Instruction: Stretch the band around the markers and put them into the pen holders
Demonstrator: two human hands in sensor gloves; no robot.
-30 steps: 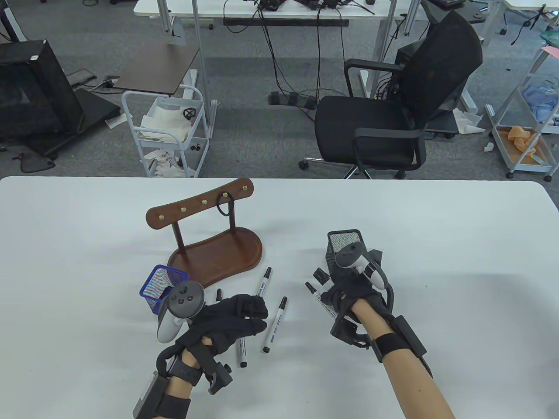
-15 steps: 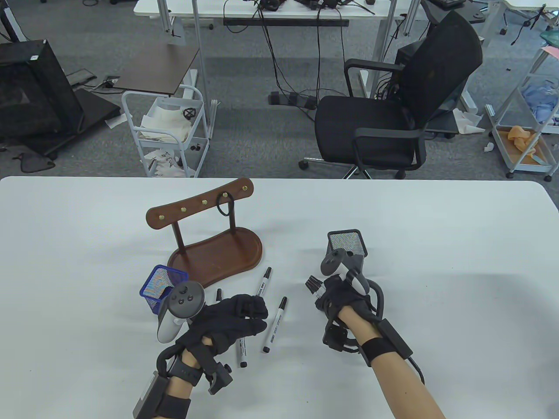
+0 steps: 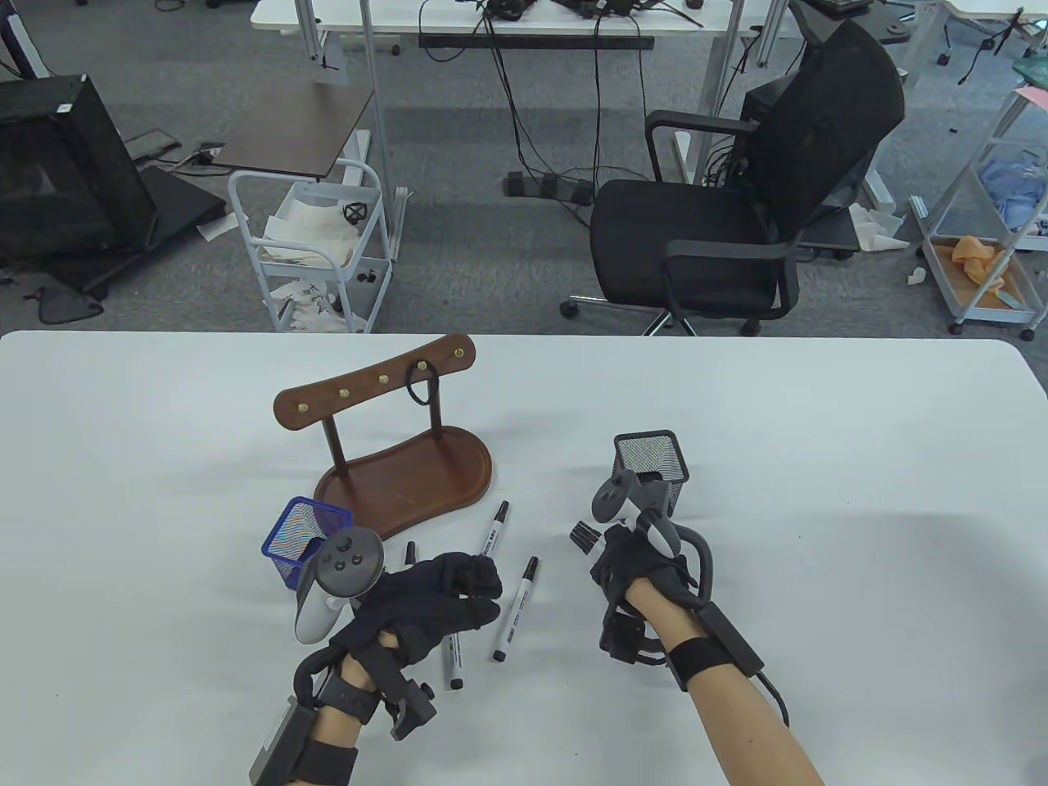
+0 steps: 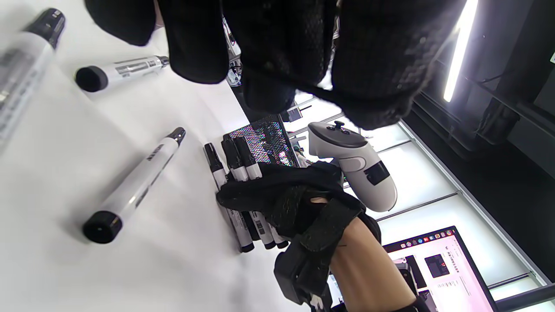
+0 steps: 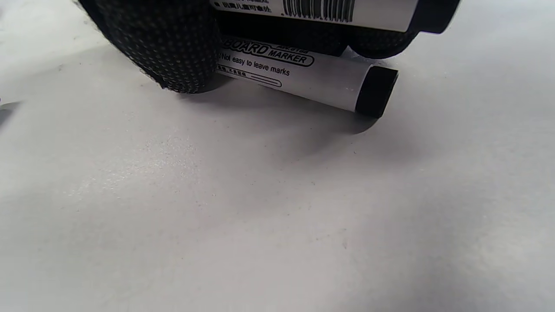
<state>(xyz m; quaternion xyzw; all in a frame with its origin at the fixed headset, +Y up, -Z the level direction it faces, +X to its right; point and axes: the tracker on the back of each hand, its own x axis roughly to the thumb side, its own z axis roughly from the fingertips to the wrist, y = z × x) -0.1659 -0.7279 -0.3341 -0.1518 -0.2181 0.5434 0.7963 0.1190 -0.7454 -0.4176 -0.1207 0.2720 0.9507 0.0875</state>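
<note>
The left hand (image 3: pixel 434 602) lies low over the table, fingers curled into a loose fist pointing right, forearm angling in from the bottom edge. The right hand (image 3: pixel 634 565) rests palm-down, fingers wrapped around something, its bare forearm slanting toward the lower right.

1. An office or lab room: grey carpet (image 3: pixel 491 246), a black swivel chair (image 3: pixel 737 213).
2. Desks (image 3: pixel 524 16) trail cables (image 3: pixel 524 123).
3. Wheeled carts (image 3: pixel 315 246) hold clutter.
</note>
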